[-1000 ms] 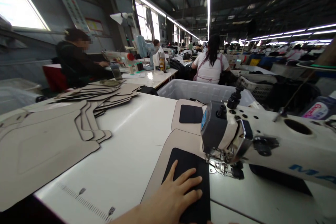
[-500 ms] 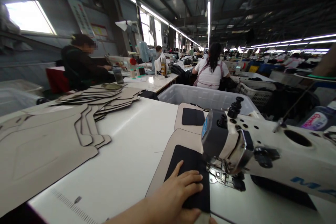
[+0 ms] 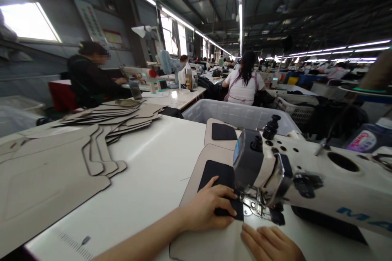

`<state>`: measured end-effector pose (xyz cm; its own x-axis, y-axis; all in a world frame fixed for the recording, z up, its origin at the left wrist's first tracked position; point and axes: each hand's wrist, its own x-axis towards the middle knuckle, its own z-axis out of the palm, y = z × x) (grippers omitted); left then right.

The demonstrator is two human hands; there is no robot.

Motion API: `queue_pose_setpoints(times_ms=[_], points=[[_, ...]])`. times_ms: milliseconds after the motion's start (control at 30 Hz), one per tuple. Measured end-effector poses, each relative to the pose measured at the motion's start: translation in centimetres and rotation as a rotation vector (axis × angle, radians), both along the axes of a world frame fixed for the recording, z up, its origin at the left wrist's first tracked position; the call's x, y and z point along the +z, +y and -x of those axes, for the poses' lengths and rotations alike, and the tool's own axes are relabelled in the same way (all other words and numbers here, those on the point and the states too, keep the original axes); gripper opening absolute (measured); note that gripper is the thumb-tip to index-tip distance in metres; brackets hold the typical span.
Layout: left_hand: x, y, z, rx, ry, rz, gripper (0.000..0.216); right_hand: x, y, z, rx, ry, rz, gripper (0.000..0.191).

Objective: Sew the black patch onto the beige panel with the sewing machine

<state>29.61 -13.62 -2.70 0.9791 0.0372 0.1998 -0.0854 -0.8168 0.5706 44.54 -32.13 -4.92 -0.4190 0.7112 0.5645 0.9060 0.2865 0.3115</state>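
Note:
My left hand (image 3: 208, 208) lies flat on a beige fabric panel (image 3: 211, 163), its fingers pressing the black patch (image 3: 219, 176) sewn onto it, just left of the presser foot (image 3: 255, 206) of a white sewing machine (image 3: 306, 179). My right hand (image 3: 271, 242) rests on the same panel at the bottom edge, below the presser foot, fingers spread and holding nothing. A second beige panel with a black patch (image 3: 223, 131) lies beyond the first, at the far edge of the white table (image 3: 153, 167).
Stacks of beige cut panels (image 3: 61, 155) cover the left of the table. A translucent plastic bin (image 3: 235, 114) stands behind the table. Other people sit at sewing stations beyond, one at the left (image 3: 90, 75) and one with their back turned (image 3: 245, 79).
The panel and patch have slid away under the machine. My left hand followed it forward, and my right hand has come into view on the panel at the bottom.

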Motion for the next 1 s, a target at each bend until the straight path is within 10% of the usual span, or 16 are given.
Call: queue_pose_setpoints(times_ms=[633,1000], points=[[2.0,2.4,-2.1,0.024,0.037,0.332,0.033,-2.0,0.1,-3.2,-0.115,-0.04,0.163,0.039],[-1.7,-4.8,0.7,0.109,0.003,-0.353,0.058,-0.2,0.9,-2.6,0.004,0.045,0.042,0.037]])
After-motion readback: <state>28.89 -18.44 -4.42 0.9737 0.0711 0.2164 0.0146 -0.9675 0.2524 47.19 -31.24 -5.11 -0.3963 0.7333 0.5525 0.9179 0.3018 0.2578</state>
